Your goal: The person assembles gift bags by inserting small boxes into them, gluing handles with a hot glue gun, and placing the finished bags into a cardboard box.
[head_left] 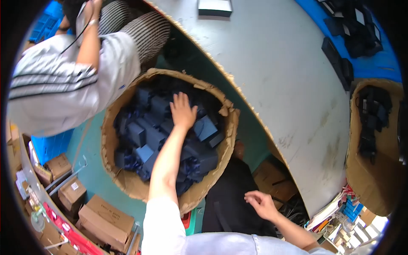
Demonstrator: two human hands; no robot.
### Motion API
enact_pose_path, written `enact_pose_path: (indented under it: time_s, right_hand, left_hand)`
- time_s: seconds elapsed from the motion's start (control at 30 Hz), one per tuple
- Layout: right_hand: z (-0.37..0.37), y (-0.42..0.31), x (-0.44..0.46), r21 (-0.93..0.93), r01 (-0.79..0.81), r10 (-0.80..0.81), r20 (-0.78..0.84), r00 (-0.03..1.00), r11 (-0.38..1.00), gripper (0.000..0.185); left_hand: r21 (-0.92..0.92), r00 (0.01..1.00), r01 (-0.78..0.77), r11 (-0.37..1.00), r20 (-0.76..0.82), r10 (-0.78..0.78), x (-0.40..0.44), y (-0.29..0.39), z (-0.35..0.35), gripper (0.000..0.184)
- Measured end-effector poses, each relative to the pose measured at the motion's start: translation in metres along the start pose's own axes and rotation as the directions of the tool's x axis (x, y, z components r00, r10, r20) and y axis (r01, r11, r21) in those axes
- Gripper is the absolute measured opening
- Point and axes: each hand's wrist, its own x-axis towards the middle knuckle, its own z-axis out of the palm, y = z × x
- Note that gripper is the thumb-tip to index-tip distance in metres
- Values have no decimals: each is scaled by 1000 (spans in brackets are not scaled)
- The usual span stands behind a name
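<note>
A large cardboard box [233, 123] with ragged edges holds many small dark blue boxes [154, 106] and dark ribbon-like pieces. My left hand [182, 112] reaches into it from below, fingers spread, lying on or just over the blue boxes near the middle; it holds nothing that shows. Just right of its wrist, a lighter blue box [205, 128] lies tilted on the pile. My right hand [260, 204] hovers over my dark-clothed lap at the lower right, its fingers apart and somewhat curled, with nothing visible in it.
A grey table [293, 85] runs diagonally on the right, with a white-and-black box [215, 7] at its top edge. Another carton [361, 182] with dark items stands far right. A co-worker [63, 80] sits at upper left. Brown cartons [106, 221] stand at lower left.
</note>
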Motion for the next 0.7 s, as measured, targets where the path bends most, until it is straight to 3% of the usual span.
enact_pose_path:
  time_s: [0.03, 0.1, 0.23, 0.27, 0.33, 0.37, 0.4, 0.47, 0.5, 0.53, 0.57, 0.6, 0.67, 0.7]
  right_hand:
    - [-5, 3, -5, -1, -20, 20, -30, 999, 1000, 19]
    - [-10, 18, -8, 33, -54, 57, -103, 993, 998, 20]
    - [-20, 13, -21, 96, -65, 80, -158, 984, 993, 21]
    - [-24, 9, -28, 137, -52, 84, -241, 967, 989, 21]
    - [-39, 1, -38, 87, 104, -88, -167, 982, 991, 22]
    - [-49, -6, -43, 106, 136, -114, -190, 975, 985, 22]
    - [-61, -12, -51, 122, 170, -144, -194, 970, 978, 22]
    - [-97, -15, -63, 115, 211, -179, -235, 955, 971, 23]
    - [-119, -12, -69, 43, 271, -250, -268, 931, 962, 24]
    - [-142, -7, -73, -28, 323, -317, -291, 903, 946, 26]
    - [-168, -1, -78, -106, 309, -326, -365, 872, 945, 29]
    - [-195, 10, -80, -98, 296, -308, -443, 842, 950, 29]
    - [-261, 18, -88, -131, 292, -310, -595, 742, 948, 27]
    - [-297, 25, -85, -164, 300, -331, -660, 675, 940, 27]
  left_hand:
    - [65, 999, 23, 998, 39, -25, 21, -5, 19, 73]
    - [61, 945, 71, 996, 314, -87, 47, -17, 52, 73]
    - [86, 942, -68, 994, 333, 35, 17, -23, 40, 63]
    - [98, 899, -150, 984, 427, 95, 7, -31, 39, 59]
    - [132, 854, -179, 975, 513, 87, -14, -30, 20, 58]
    - [148, 810, -110, 983, 586, 2, -21, -9, -14, 58]
    - [67, 843, -14, 998, 538, -25, -35, -12, -15, 59]
    - [-117, 920, -85, 989, 372, 123, -53, -23, -18, 46]
    - [-276, 962, -159, 948, 172, 212, -67, -30, -15, 37]
    - [-183, 917, -41, 982, 384, 110, -71, -17, -43, 31]
    - [-253, 913, -72, 965, 372, 166, -78, -7, -63, 25]
    - [-337, 940, -176, 925, 221, 260, -90, -25, -45, 21]
    - [-225, 791, 169, 960, 612, 5, -100, 35, -116, 15]
    - [-286, 836, 122, 950, 546, 57, -107, 36, -109, 16]
